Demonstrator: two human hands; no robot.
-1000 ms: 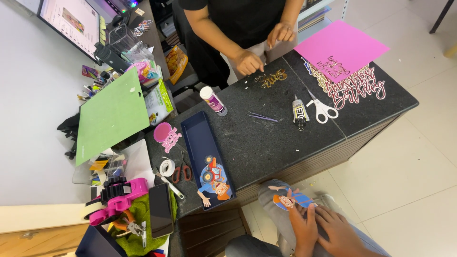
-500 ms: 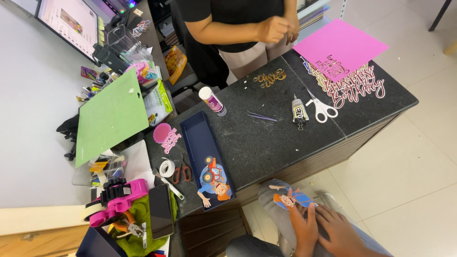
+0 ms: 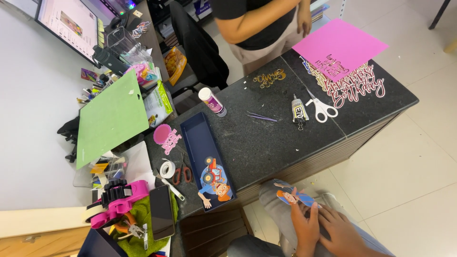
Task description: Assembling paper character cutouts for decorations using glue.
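Note:
Low in the view, my left hand [image 3: 304, 224] and my right hand [image 3: 339, 230] rest together on my lap, fingers pressing a small paper cutout of a cartoon figure [image 3: 291, 197] that lies flat on my knee. A second, larger cartoon cutout [image 3: 214, 182] lies at the near end of a dark blue tray [image 3: 197, 138] on the black counter [image 3: 266, 143]. Across the counter another person [image 3: 259, 21] stands, arms drawn back to the body.
On the counter lie white-handled scissors [image 3: 322, 108], a glue tube [image 3: 298, 110], tweezers [image 3: 261, 116], a glue bottle [image 3: 212, 102], a gold script cutout [image 3: 269, 77], a pink sheet [image 3: 339, 47] over lettering cutouts. A green cutting mat [image 3: 112, 116], phone [image 3: 162, 212], tape roll [image 3: 167, 169] and monitor [image 3: 69, 24] are at left.
The other person's hands lifted from the gold cutout on the counter and pulled back to the body. My hands stayed on the cutout on my lap.

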